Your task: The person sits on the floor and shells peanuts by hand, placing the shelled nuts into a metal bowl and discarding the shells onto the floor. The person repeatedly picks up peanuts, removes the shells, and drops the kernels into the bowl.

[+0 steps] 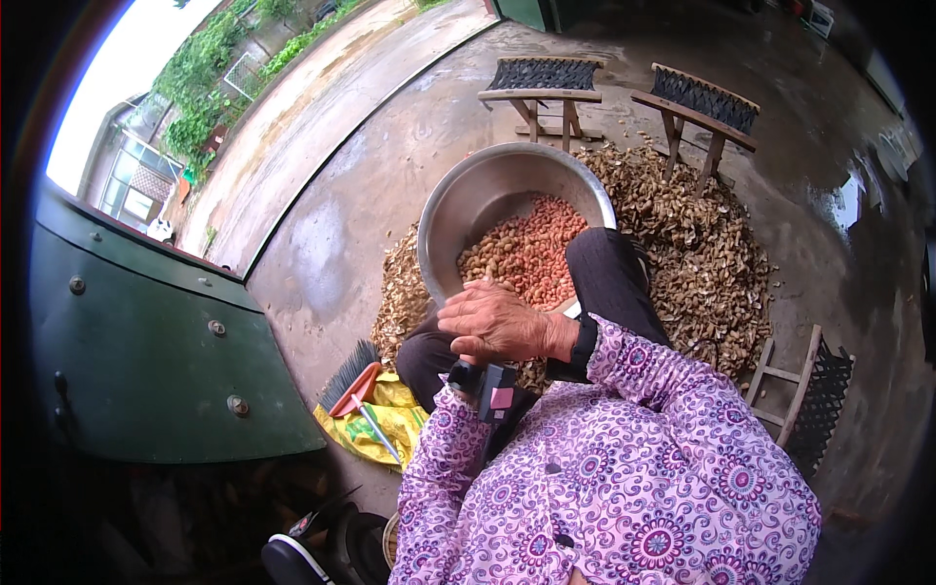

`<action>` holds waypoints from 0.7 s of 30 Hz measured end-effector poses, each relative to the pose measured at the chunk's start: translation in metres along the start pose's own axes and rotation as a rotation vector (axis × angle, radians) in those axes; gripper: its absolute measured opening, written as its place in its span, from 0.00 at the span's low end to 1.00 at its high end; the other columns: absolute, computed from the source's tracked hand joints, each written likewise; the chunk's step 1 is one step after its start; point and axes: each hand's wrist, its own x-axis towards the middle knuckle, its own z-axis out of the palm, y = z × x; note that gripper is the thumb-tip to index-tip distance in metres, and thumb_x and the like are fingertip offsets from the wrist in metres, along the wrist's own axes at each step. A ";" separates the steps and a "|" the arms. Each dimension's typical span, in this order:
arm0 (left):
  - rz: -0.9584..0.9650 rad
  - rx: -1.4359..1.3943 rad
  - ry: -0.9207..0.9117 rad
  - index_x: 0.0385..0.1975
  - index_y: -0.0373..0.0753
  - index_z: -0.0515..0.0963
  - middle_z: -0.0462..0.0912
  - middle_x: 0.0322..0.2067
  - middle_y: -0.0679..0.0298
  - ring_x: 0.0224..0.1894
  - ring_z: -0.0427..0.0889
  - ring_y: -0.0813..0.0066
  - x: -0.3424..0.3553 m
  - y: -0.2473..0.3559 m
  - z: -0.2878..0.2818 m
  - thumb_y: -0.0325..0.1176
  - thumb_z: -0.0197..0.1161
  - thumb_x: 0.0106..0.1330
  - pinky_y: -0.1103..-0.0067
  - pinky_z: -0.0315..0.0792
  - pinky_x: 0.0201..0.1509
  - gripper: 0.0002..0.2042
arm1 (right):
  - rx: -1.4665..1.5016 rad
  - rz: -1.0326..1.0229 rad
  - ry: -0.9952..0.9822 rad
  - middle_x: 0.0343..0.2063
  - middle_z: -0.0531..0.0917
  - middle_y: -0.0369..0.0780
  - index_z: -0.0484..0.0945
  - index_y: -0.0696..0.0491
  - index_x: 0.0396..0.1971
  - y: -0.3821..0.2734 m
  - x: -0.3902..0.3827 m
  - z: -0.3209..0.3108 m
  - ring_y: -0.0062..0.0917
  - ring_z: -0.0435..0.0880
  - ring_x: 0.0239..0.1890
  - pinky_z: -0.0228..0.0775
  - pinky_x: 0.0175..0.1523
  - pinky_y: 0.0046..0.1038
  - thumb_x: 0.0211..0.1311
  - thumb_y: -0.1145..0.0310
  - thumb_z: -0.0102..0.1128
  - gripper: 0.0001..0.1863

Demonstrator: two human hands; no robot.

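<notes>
My right hand [499, 324] reaches across to the left over the near rim of a large metal basin [450, 210]. Its fingers are bent together over my left hand [472, 360], which is almost wholly hidden beneath it. Whatever lies between the two hands does not show. Inside the basin, shelled reddish peanuts [548, 239] fill the right side, and unshelled tan peanuts [495, 252] lie toward the left, just beyond my fingers. Both wrists wear black bands, the left with a small dark device [497, 393]. My knees stand on either side of the basin.
Heaps of empty peanut shells [694, 268] surround the basin. Two low folding stools [546, 95] stand beyond it; another stool [801, 395] lies at right. At left are a broom [349, 380], a yellow sack [390, 417] and a green metal door [156, 341].
</notes>
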 end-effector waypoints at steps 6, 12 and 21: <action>-0.062 0.115 0.032 0.22 0.43 0.68 0.69 0.18 0.69 0.22 0.70 0.78 -0.008 -0.011 -0.008 0.41 0.51 0.61 0.82 0.66 0.27 0.10 | 0.049 0.192 -0.320 0.16 0.78 0.38 0.79 0.46 0.12 0.007 -0.003 0.004 0.35 0.76 0.25 0.62 0.35 0.38 0.53 0.47 0.43 0.23; -0.118 0.232 0.071 0.22 0.44 0.68 0.69 0.18 0.70 0.21 0.69 0.78 -0.002 -0.006 -0.011 0.42 0.52 0.60 0.82 0.66 0.25 0.11 | -0.027 0.243 -0.465 0.18 0.77 0.38 0.78 0.49 0.17 -0.006 0.004 -0.004 0.34 0.75 0.26 0.62 0.36 0.35 0.55 0.52 0.45 0.19; -0.359 0.275 -0.104 0.20 0.45 0.67 0.66 0.16 0.71 0.16 0.62 0.80 0.011 0.016 -0.024 0.42 0.52 0.61 0.84 0.56 0.17 0.11 | 0.628 -0.008 -0.068 0.28 0.77 0.42 0.73 0.56 0.30 -0.067 0.010 -0.029 0.31 0.75 0.31 0.63 0.40 0.31 0.60 0.56 0.40 0.18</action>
